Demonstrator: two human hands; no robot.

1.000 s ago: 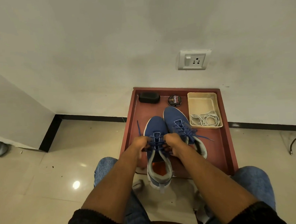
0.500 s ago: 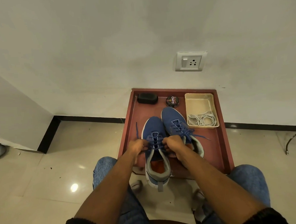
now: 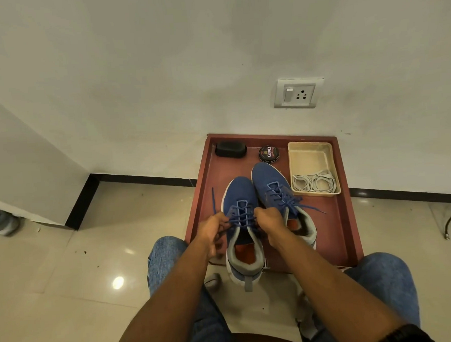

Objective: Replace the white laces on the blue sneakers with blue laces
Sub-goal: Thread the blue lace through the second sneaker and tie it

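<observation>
Both hands working at the top eyelets of the near sneaker [image 3: 241, 222] — left hand [image 3: 213, 227] and right hand [image 3: 269, 220] each curled round an end of the blue lace [image 3: 241, 217], knuckles just beside each other across the tongue. Compared with a second ago, drawing slightly closer together and cinching the upper crossings, the loose end by the left wrist [image 3: 213, 197] still trailing up over the red tray [image 3: 202, 198]. Probably meaning the threading on this shoe is all but finished and the tightening or knotting is beginning. Second sneaker [image 3: 275, 186] lying just beside, already laced in blue, its ends spilling to the right. White laces [image 3: 314, 183] sitting coiled in the cream tub [image 3: 309, 153], out of both shoes. Otherwise nothing shifting — polish tin [image 3: 269, 153] and black brush [image 3: 230, 149] resting at the tray's far edge as before.
</observation>
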